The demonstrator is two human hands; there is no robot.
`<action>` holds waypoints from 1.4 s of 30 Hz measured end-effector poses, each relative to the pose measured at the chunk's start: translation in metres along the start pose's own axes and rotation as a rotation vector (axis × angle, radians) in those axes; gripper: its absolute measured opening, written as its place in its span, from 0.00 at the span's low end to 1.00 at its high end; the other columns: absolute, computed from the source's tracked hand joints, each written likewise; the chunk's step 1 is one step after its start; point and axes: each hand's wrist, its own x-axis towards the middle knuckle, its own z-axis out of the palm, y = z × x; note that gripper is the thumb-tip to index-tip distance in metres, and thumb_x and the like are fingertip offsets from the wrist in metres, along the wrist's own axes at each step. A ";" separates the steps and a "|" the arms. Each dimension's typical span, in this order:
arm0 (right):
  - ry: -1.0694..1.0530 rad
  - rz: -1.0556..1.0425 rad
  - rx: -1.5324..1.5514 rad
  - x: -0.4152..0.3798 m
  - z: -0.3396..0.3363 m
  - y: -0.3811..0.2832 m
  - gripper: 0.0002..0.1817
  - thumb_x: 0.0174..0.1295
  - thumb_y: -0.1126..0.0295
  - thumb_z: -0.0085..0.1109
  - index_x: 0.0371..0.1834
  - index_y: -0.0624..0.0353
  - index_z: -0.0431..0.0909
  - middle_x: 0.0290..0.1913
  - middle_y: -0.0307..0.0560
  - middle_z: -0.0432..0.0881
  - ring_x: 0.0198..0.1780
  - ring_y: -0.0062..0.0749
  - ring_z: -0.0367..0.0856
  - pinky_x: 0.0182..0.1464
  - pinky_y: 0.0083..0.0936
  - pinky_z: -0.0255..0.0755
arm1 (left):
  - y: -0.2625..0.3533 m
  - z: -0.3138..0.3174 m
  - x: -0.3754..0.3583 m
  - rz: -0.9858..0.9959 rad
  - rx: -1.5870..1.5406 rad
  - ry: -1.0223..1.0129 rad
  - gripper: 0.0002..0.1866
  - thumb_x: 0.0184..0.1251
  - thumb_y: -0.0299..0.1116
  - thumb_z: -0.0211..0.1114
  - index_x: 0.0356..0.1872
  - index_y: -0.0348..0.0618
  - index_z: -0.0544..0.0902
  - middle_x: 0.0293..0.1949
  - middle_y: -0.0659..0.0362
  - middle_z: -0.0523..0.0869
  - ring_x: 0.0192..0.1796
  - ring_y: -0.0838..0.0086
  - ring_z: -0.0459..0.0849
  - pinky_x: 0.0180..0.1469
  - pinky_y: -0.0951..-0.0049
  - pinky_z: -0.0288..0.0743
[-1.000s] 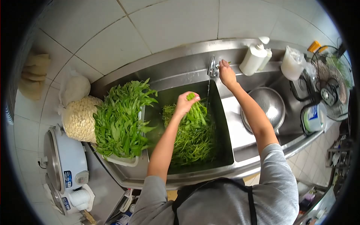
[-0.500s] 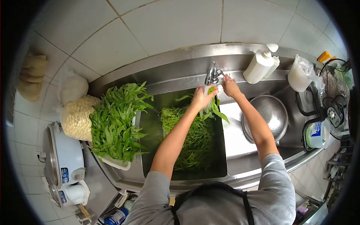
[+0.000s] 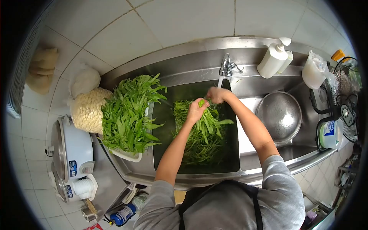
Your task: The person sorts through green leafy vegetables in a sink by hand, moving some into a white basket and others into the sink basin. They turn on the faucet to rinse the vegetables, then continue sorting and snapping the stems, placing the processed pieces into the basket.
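Both hands dropped from tap (image 3: 227, 67); left hand (image 3: 196, 110) fingers clamped on greens (image 3: 205, 122), right hand (image 3: 216, 94) fingers curled on stems.

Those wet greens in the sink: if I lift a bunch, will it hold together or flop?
The greens probably flop: long thin stems already droop from the left hand. They are likely slippery, as the tap is running onto them by the right hand. Loose stems may slide out.

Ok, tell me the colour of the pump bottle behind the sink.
White pump bottle, clearest in the head view.
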 end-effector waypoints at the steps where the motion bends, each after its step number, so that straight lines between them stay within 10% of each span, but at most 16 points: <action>1: -0.005 -0.052 -0.005 -0.002 0.008 0.003 0.19 0.47 0.69 0.59 0.45 0.58 0.78 0.36 0.54 0.82 0.37 0.40 0.80 0.43 0.28 0.73 | 0.010 -0.009 -0.003 -0.009 -0.063 -0.013 0.11 0.60 0.35 0.61 0.36 0.37 0.78 0.30 0.58 0.85 0.34 0.81 0.77 0.41 0.77 0.70; 7: 0.154 0.040 0.437 -0.009 0.035 0.015 0.19 0.48 0.58 0.65 0.40 0.57 0.81 0.33 0.48 0.83 0.35 0.33 0.80 0.40 0.29 0.72 | 0.035 -0.021 -0.008 -0.014 0.009 0.011 0.11 0.60 0.36 0.61 0.35 0.36 0.79 0.31 0.57 0.84 0.34 0.80 0.76 0.41 0.77 0.70; 12: 0.482 -0.081 0.690 -0.011 0.038 0.006 0.21 0.49 0.65 0.64 0.48 0.59 0.76 0.29 0.48 0.82 0.32 0.28 0.79 0.38 0.24 0.72 | 0.031 -0.018 -0.006 -0.014 -0.093 0.042 0.14 0.60 0.38 0.62 0.39 0.37 0.80 0.33 0.60 0.83 0.35 0.80 0.75 0.43 0.77 0.69; 21: 0.352 -0.124 1.296 -0.032 0.028 -0.008 0.31 0.48 0.79 0.61 0.60 0.66 0.64 0.32 0.42 0.81 0.31 0.21 0.76 0.37 0.18 0.72 | 0.041 -0.021 -0.008 -0.116 -0.285 -0.073 0.22 0.62 0.40 0.61 0.56 0.42 0.74 0.43 0.58 0.81 0.45 0.80 0.74 0.54 0.75 0.65; 28: 0.349 -0.285 1.185 -0.027 0.029 0.005 0.29 0.50 0.81 0.57 0.59 0.68 0.64 0.30 0.40 0.80 0.34 0.23 0.76 0.44 0.21 0.71 | 0.049 -0.032 -0.005 -0.043 -0.223 -0.243 0.21 0.62 0.41 0.61 0.53 0.41 0.75 0.43 0.58 0.81 0.47 0.80 0.75 0.53 0.76 0.65; 36: 0.588 -0.205 0.343 -0.049 0.011 -0.012 0.22 0.47 0.77 0.57 0.50 0.63 0.74 0.28 0.55 0.80 0.27 0.30 0.79 0.35 0.24 0.73 | 0.056 -0.027 0.006 0.066 0.052 -0.260 0.19 0.60 0.41 0.61 0.45 0.35 0.79 0.29 0.56 0.83 0.34 0.78 0.77 0.41 0.71 0.72; 40: 1.131 0.052 0.546 -0.035 0.028 -0.019 0.16 0.46 0.72 0.58 0.40 0.65 0.79 0.24 0.54 0.79 0.25 0.34 0.79 0.33 0.26 0.72 | 0.069 -0.016 0.012 0.180 0.223 -0.012 0.14 0.60 0.37 0.59 0.42 0.39 0.80 0.27 0.47 0.83 0.32 0.61 0.82 0.36 0.66 0.73; 42: 1.069 0.272 0.684 -0.037 0.032 -0.009 0.14 0.46 0.71 0.58 0.37 0.66 0.79 0.23 0.51 0.80 0.25 0.27 0.78 0.31 0.25 0.72 | 0.070 -0.012 0.013 0.323 0.304 0.128 0.11 0.61 0.36 0.57 0.42 0.46 0.80 0.29 0.45 0.81 0.35 0.49 0.79 0.35 0.61 0.73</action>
